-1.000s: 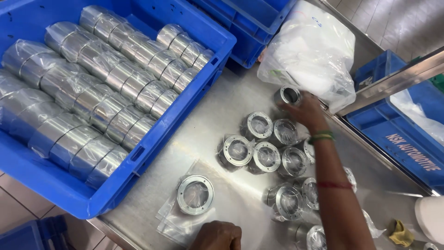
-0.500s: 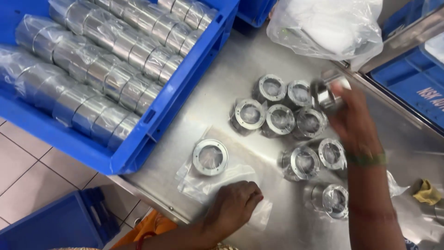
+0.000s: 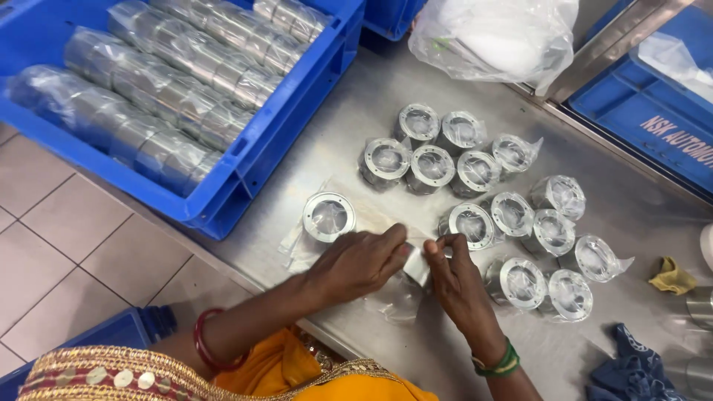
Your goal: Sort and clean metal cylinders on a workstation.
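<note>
My left hand [image 3: 362, 261] and my right hand [image 3: 454, 278] meet at the near edge of the steel table [image 3: 349, 126], both pinching a small metal ring part [image 3: 417, 265] over a clear plastic bag [image 3: 397, 297]. Just left of my left hand a bare flanged metal ring [image 3: 328, 216] lies on flat plastic bags [image 3: 297, 249]. Beyond my hands lie several bagged metal rings [image 3: 475, 171] in loose rows.
A blue crate [image 3: 245, 160] filled with plastic-wrapped metal cylinders [image 3: 171, 82] sits at the left. A bunched plastic bag [image 3: 494, 37] lies at the back. Another blue crate [image 3: 653, 111] is at the right. A yellow rag [image 3: 672, 276] and a blue cloth [image 3: 627, 367] lie at right.
My right hand has come down from the far ring cluster with a metal part to meet my left hand near the table edge. My left hand moved onto the part.
</note>
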